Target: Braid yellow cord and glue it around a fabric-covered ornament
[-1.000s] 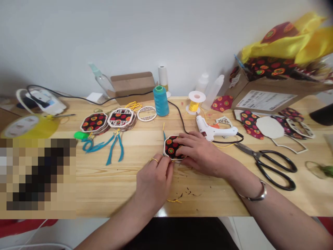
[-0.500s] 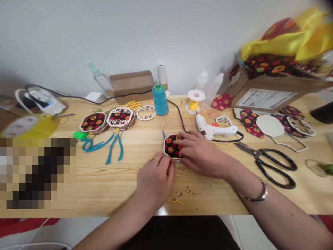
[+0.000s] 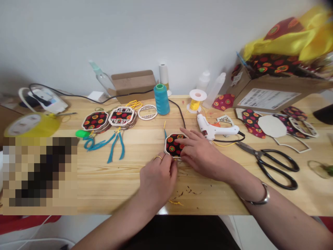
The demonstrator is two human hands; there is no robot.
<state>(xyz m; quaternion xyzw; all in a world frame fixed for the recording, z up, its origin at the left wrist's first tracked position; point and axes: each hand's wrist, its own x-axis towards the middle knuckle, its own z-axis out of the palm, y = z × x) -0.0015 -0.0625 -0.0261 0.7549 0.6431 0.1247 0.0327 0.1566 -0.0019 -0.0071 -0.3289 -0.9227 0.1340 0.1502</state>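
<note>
A small panel (image 3: 172, 145) with scalloped corners, dark flowered fabric and a pale rim lies on the table in front of me. At its lower left edge, the bent fingers of my left hand (image 3: 158, 172) are closed on it; what the fingertips pinch underneath is hidden. From the right, my right hand (image 3: 199, 151) holds the panel, its fingers spread over the fabric and covering the right part. A blue tassel strand with a yellow tip (image 3: 164, 128) sticks out beyond the panel's upper left corner.
Right of my hands are a white glue gun (image 3: 217, 130) and black-handled scissors (image 3: 270, 161). Behind stand a blue thread cone (image 3: 161, 100) and a yellow thread spool (image 3: 196, 104). Stacked tasselled panels (image 3: 122, 117) lie left; a cardboard box (image 3: 267, 97) stands back right.
The whole view has shifted slightly, so things sit a little further right. Both hands stay at the panel, with the left fingers moved slightly along its lower edge.
</note>
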